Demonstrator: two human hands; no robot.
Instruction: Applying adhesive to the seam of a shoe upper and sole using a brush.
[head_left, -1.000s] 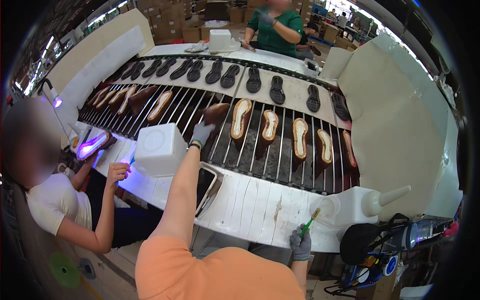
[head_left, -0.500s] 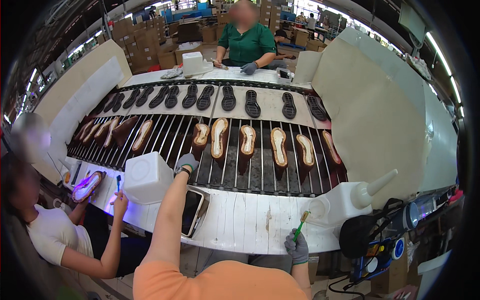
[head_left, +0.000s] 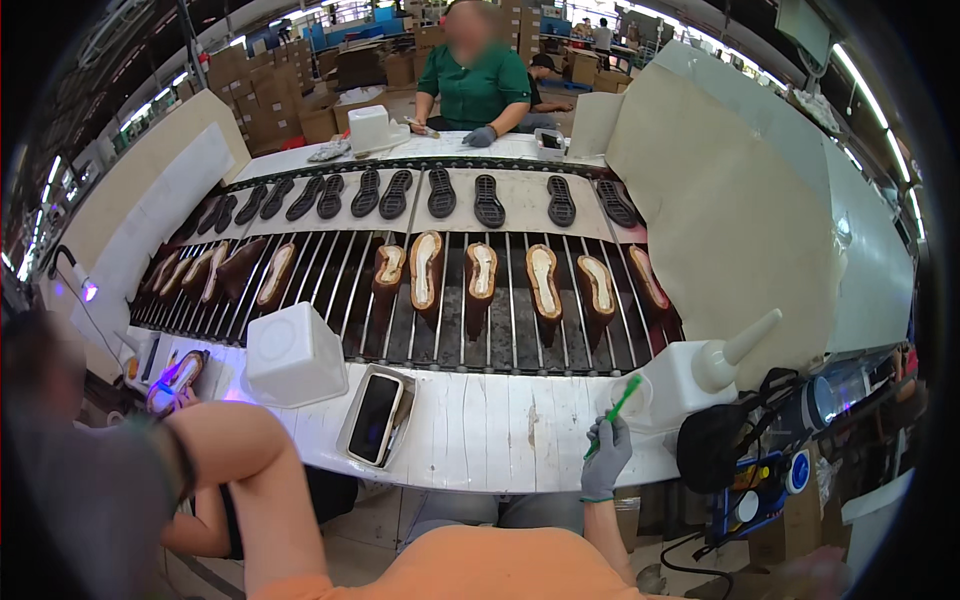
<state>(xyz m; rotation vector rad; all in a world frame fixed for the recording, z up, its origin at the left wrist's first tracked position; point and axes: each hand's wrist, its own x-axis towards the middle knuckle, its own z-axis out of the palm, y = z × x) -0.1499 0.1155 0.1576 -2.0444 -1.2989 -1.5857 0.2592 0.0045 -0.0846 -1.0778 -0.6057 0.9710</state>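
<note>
My right hand (head_left: 606, 455), in a grey glove, is closed round a green-handled brush (head_left: 626, 399) that looks like a toothbrush. The brush tip is raised beside the opening of a white plastic container (head_left: 682, 385) with a long spout. My left arm is bent sharply at the elbow, and my left hand (head_left: 90, 490), also gloved in grey, is up close to the camera at the left. Blur hides its fingers. Beyond my hands, brown shoe uppers (head_left: 482, 272) sit bottom-up on the metal bars of a conveyor (head_left: 400, 335), their undersides pale.
Black shoe soles (head_left: 489, 202) line a shelf above the bars. A white box-shaped container (head_left: 294, 355) and a tray with a phone (head_left: 374, 417) stand on the white table (head_left: 480, 430). A co-worker at left has a shoe upper (head_left: 178, 382); another person (head_left: 472, 85) sits opposite.
My left hand has drawn back from the conveyor beside the uppers to the far left, near the camera. My right hand has risen with the brush, toward the spouted container. The view has shifted slightly.
</note>
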